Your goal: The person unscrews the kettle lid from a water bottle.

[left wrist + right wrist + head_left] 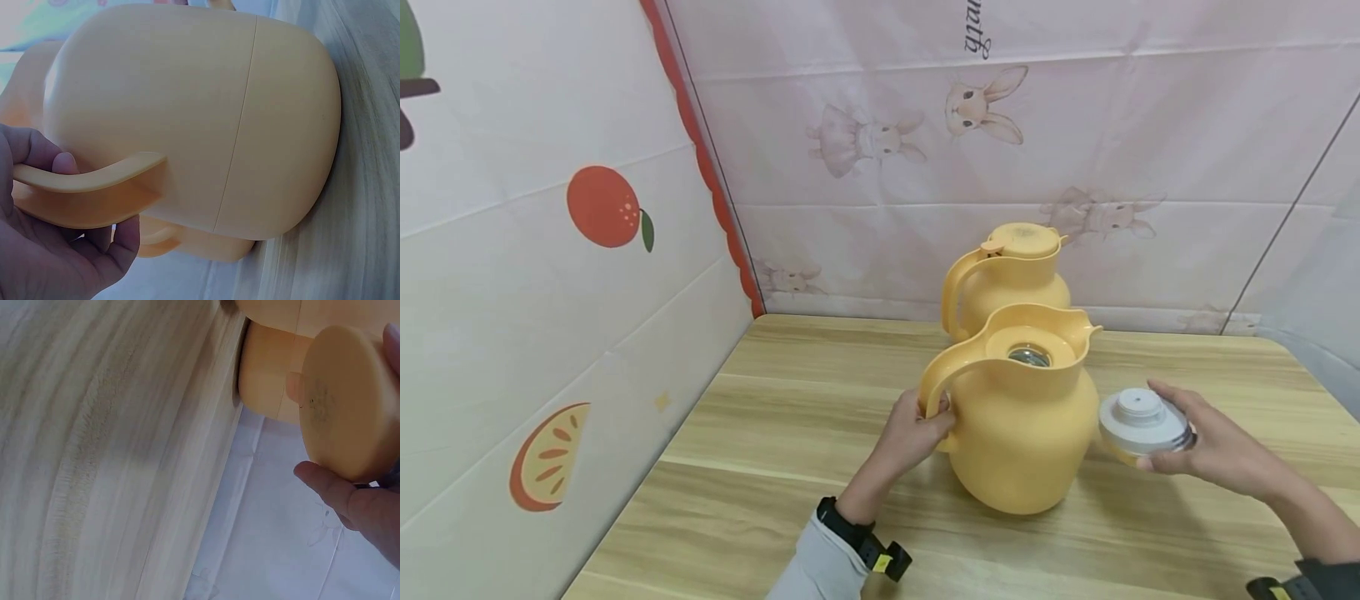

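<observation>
My left hand (914, 432) curls round the handle (934, 379) of the open jug (1026, 433); right of that jug, my right hand (1217, 437) grips a lid (1142, 427), white side up. Behind it stands the closed jug (1018, 289).

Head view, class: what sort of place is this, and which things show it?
Probably an indoor tabletop corner, perhaps set up for demonstrations: a wood-grain table stands by a pinkish rabbit-print sheet and a white covering with fruit pictures.
</observation>
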